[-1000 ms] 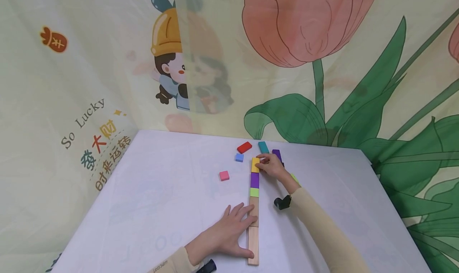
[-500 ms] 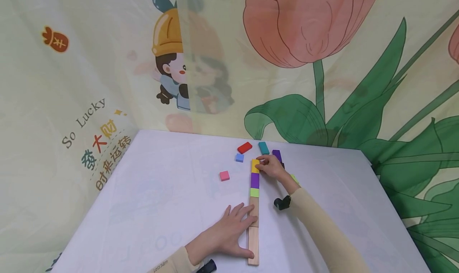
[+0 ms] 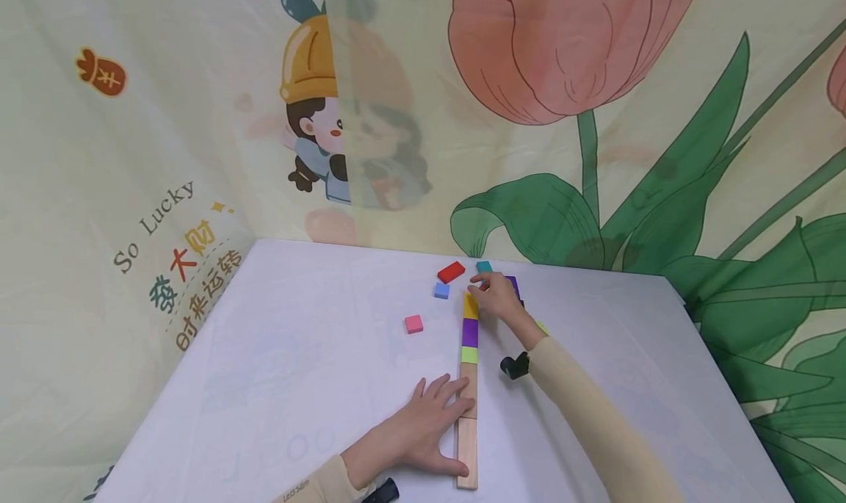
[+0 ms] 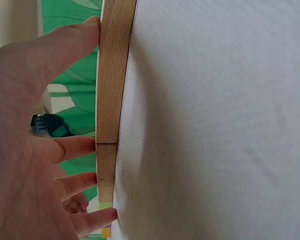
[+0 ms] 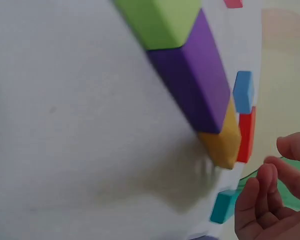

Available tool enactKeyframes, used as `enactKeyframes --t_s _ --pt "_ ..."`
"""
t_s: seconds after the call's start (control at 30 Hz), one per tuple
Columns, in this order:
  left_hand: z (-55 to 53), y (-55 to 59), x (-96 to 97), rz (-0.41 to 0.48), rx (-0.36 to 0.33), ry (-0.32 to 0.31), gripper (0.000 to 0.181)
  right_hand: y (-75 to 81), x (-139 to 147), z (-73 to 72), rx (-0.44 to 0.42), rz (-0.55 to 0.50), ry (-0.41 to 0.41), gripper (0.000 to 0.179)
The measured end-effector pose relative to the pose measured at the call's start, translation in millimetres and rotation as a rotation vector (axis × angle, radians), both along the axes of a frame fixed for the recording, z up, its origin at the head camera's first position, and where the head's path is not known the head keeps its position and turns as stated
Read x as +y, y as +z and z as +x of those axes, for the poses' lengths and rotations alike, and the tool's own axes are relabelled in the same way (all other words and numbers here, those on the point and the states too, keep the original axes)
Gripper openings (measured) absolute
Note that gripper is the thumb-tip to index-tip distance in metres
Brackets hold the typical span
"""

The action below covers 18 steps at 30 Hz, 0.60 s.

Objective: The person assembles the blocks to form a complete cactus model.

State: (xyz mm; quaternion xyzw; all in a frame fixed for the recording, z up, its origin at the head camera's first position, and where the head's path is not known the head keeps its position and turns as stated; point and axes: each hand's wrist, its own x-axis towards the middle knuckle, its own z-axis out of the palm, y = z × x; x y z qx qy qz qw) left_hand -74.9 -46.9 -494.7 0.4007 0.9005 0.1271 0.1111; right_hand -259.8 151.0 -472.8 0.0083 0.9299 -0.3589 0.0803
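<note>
Grip of the left hand [image 3: 423, 424] is spread wide against two wooden blocks [image 4: 112, 80]. The right hand [image 3: 500, 299], grip loosely parted, hovers near the yellow block [image 5: 225, 143].

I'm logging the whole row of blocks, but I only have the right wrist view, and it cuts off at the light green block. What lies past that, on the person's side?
Observer: Two plain wooden blocks, end to end, carry the row on toward the person.
Operator: Is anything touching those?
Observer: Yes, the left hand touches both, its thumb on the nearer one.
Operator: Any loose piece outside my view?
Observer: In the head view, a light green piece shows partly, just beyond the right arm.
</note>
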Motion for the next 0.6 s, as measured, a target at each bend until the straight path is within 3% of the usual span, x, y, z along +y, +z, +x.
enactKeyframes --t_s 0.23,0.5,0.6 --pt "0.6 -1.5 1.3 0.023 0.044 -0.011 0.089 12.1 -26.4 -11.2 0.050 0.179 0.173 0.025" --pt "1.4 -2.3 -0.6 0.038 0.014 -0.016 0.086 6.3 -51.0 -18.9 0.037 0.288 0.192 0.029" --pt "1.1 -1.7 -1.0 0.042 0.037 -0.019 0.086 3.4 -53.2 -19.5 0.053 0.307 0.186 0.032"
